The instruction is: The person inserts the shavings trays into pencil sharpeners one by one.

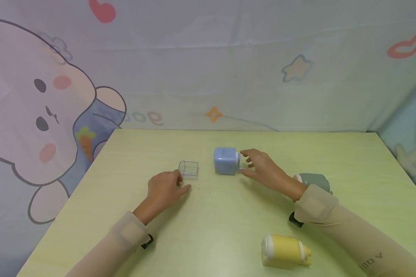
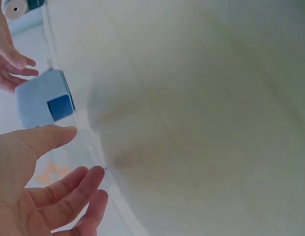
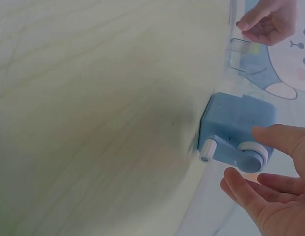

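A blue hand-crank pencil sharpener lies on the table, its crank toward my right hand. In the left wrist view a dark square opening shows on its other side. My right hand is close beside the crank end, fingers parted and nothing between them. To the sharpener's left sits a small clear plastic box, open at the top. My left hand is right at the box's near left corner, its thumb and fingers apart and loosely bent.
A green sharpener-like device lies partly behind my right wrist. Nearer the front edge rests a yellow one, below the right forearm. The pale table ends at a printed cloth backdrop.
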### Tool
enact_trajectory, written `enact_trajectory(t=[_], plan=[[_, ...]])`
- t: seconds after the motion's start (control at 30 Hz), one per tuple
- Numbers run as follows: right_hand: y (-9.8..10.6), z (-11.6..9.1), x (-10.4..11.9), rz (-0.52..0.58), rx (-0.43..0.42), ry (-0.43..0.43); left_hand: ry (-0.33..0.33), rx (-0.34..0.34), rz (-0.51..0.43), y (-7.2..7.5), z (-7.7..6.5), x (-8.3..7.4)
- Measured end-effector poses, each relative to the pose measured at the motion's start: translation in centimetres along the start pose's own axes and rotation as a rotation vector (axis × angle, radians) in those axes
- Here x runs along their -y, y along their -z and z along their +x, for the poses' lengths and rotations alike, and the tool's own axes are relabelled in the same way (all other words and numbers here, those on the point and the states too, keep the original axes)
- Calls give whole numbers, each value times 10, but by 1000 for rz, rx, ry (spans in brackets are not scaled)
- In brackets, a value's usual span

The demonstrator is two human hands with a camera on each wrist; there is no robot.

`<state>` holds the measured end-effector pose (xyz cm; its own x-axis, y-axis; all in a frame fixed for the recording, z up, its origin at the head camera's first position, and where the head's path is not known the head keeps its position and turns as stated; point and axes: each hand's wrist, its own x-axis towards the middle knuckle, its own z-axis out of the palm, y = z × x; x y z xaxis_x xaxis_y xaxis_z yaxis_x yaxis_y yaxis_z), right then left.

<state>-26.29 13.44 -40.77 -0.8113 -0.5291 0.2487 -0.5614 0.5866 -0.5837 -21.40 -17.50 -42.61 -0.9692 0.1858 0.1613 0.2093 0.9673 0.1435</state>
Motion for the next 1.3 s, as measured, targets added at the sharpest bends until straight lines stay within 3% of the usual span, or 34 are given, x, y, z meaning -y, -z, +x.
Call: enact_trajectory(t=[0.37, 0.57, 1.03, 1.3], plan=[[-6, 4, 4, 1, -18, 19, 87, -18, 48, -2, 10, 15], [-7, 7, 5, 17, -20, 45, 40, -32, 103, -5, 15, 18], [-9, 14, 5, 21, -22, 78, -16, -56, 106, -11, 21, 18], [-9, 17, 4, 37, -24, 81, -50, -53, 63, -10, 21, 19]])
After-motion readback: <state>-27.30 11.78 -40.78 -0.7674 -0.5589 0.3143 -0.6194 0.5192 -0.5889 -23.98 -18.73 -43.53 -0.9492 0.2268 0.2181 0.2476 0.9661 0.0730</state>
